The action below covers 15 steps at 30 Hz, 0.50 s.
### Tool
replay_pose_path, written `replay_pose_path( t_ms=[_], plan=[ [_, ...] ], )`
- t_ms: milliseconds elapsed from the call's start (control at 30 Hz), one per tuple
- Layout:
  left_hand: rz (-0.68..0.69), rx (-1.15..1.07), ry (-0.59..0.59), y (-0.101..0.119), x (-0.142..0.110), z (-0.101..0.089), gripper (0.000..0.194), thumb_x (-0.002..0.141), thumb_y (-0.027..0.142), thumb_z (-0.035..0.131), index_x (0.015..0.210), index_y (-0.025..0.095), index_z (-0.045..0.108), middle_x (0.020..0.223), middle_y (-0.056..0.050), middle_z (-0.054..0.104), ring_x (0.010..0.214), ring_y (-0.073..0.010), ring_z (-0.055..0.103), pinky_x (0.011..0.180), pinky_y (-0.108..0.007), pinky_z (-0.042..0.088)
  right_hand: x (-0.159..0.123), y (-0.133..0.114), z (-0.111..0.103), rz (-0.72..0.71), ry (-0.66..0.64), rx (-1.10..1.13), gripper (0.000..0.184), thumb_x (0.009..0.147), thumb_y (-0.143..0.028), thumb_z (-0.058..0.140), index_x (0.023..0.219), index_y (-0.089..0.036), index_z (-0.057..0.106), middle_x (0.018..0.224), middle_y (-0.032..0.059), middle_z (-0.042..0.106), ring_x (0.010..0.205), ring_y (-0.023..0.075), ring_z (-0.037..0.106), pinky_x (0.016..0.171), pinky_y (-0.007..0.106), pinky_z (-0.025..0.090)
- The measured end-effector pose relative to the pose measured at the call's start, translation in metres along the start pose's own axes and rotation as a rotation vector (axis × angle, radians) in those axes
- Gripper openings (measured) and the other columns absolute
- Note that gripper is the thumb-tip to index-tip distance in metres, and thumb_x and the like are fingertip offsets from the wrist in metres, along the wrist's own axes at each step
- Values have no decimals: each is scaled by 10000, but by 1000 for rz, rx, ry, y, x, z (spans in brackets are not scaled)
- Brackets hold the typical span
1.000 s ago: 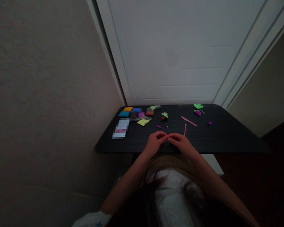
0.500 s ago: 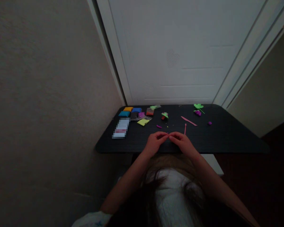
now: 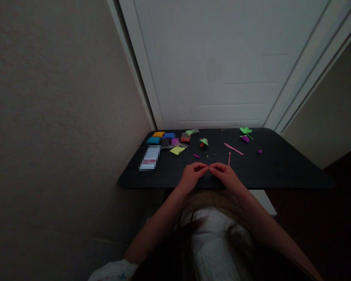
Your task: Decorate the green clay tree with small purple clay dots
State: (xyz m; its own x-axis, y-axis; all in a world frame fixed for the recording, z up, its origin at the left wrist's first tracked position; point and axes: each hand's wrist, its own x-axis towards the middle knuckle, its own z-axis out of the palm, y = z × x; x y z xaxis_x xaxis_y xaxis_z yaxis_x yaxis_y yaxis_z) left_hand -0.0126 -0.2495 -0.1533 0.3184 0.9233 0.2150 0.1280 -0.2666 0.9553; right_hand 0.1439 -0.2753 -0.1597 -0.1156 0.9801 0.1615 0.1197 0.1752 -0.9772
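My left hand [image 3: 191,175] and my right hand [image 3: 224,174] meet fingertip to fingertip over the front of the dark table [image 3: 283,171]. Both are pinched closed; whatever sits between the tips is too small to make out. Just beyond the fingers lie a purple strip of clay [image 3: 197,155] and a few tiny crumbs. A pink modelling stick [image 3: 229,158] rests close to my right fingers, with a pink plastic knife [image 3: 234,148] behind it. Farther back stands a clay mushroom [image 3: 204,142] with a spotted green cap and a red stem.
Clay packets, among them a teal one [image 3: 154,140] and a yellow one [image 3: 177,150], lie at the back left behind a blurred phone [image 3: 150,158]. To the right are a green clover shape [image 3: 245,130], a purple clay cluster [image 3: 245,138] and a purple ball [image 3: 259,151]. A white door [image 3: 222,47] borders the table's back.
My fingertips have shifted very slightly and stay pinched together. The things on the table lie where they were.
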Motion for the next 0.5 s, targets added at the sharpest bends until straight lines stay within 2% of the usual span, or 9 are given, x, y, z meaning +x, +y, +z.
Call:
replay_pose_path(
  t_ms=[500],
  plan=[
    [-8,38,11,1,2,2,243,684,333,574,809,137,644,817,-61,650,762,-168,584,718,-279,436,1,-6,1,-6,-10,-85,264,709,-401,553,833,-174,603,797,19,611,722,135,531,669,260,392]
  ],
)
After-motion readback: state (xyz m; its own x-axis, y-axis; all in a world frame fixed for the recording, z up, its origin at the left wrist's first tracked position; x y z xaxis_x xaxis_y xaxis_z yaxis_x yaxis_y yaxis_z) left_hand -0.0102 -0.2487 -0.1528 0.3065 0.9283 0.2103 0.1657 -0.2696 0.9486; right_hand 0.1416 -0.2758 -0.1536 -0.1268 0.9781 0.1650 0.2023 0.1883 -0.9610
